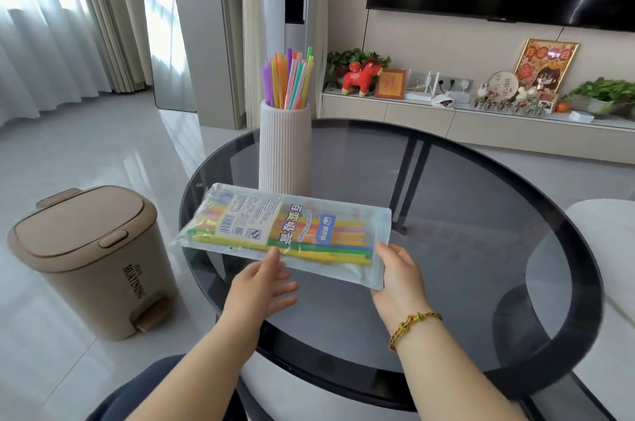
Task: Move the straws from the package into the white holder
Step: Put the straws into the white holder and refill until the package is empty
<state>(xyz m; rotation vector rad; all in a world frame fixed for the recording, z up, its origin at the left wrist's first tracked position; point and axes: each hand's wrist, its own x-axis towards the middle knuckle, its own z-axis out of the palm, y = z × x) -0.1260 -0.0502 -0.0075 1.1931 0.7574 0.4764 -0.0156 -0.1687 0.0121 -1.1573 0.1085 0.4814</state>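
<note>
Right hand (398, 273) pinching right end of package (288, 231), thumb on top, left hand (264, 283) fingers spread, thumb touching package's near edge, package over glass table (481, 248), white holder (285, 149) just behind, straws (288, 84) standing in it, bin (92, 259) on floor at left.

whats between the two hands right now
Head view: the near edge of the straw package, from left hand to right hand, over glass table.

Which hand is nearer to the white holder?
Left. The left hand touches the package directly in front of the white holder; the right hand holds the package's right end, farther away.
</note>
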